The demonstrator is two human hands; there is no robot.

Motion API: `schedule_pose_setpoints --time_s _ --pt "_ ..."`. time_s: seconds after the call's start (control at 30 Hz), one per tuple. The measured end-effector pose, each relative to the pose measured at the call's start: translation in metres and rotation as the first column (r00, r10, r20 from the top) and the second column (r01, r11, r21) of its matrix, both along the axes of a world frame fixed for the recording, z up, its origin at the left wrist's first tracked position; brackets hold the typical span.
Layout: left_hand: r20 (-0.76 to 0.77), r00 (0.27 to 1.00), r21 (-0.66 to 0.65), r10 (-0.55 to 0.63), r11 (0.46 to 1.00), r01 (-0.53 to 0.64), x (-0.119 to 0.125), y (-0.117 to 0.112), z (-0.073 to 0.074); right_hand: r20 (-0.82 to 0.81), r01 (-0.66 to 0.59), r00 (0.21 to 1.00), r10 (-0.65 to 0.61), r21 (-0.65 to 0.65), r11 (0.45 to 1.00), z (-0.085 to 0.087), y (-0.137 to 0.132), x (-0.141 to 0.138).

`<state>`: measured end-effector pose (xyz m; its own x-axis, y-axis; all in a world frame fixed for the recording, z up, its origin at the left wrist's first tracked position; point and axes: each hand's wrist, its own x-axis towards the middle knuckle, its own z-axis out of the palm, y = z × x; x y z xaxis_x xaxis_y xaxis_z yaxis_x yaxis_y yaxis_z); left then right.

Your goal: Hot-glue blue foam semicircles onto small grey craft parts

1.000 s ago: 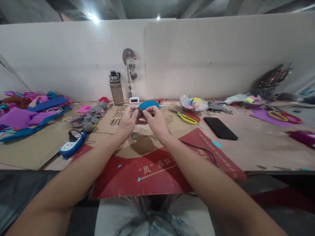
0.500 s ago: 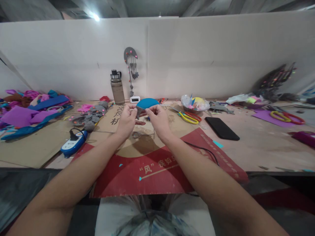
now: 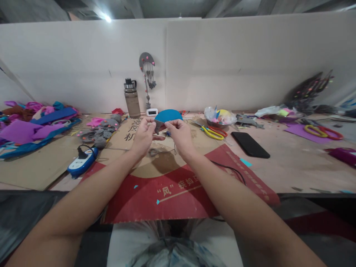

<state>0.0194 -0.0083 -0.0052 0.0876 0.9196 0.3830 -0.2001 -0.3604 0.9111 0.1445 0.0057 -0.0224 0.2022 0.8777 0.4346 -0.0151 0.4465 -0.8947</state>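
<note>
both the left hand (image 3: 144, 136) and right hand (image 3: 180, 134) pinch a blue felt piece (image 3: 168, 115), its lower edge hidden

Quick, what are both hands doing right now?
Left hand: closed, pinching the blue piece.
Right hand: closed, pinching the blue piece too.

Two hands (image 3: 143, 137); one blue half-disc (image 3: 168, 115); two scissors (image 3: 213, 132).

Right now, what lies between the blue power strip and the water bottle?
A heap of grey felt pieces, on the brown cardboard, in the head view.
</note>
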Motion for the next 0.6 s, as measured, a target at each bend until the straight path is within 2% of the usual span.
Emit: schedule_pose_setpoints --time_s 0.37,0.5,0.6 --pt "0.037 0.997 -0.063 -0.072 0.995 0.075 0.000 -0.001 0.003 -0.093 -0.099 0.992 0.088 -0.115 0.988 0.008 -0.008 0.000" --pt "0.058 0.994 -0.113 -0.092 0.989 0.098 0.000 -0.001 0.004 -0.101 -0.110 0.990 0.098 -0.119 0.987 0.009 -0.009 0.001" --pt "0.073 0.993 -0.104 -0.090 0.990 0.097 -0.001 -0.001 0.005 -0.082 -0.093 0.993 0.084 -0.108 0.990 0.011 -0.010 0.002"
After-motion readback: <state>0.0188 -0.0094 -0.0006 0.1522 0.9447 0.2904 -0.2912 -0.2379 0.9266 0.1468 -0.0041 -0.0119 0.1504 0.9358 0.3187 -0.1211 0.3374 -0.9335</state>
